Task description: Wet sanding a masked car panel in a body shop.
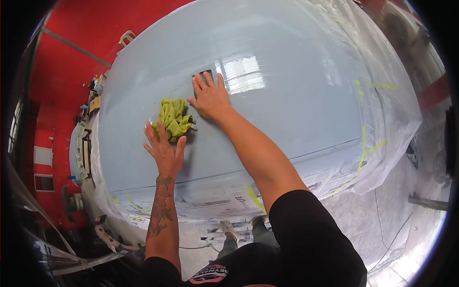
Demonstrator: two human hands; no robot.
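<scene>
My right hand (210, 95) lies with its fingers spread over a small dark flat pad (202, 72) on a pale blue-grey glossy vehicle panel (291, 110). A crumpled yellow-green cloth (174, 117) sits on the panel to its lower left. Beside that cloth, touching or very near its lower edge, is my left hand (162, 146), fingers stretched apart. Its forearm is tattooed. The pad is mostly hidden under the right hand, and what lies under the cloth is hidden.
Clear plastic sheeting (397, 129), masking paper and yellow tape (256, 198) surround the panel. A red wall (62, 71), a beige chair (126, 37) and assorted clutter stand at the left. Below, the concrete floor (349, 225) shows my feet and thin cables.
</scene>
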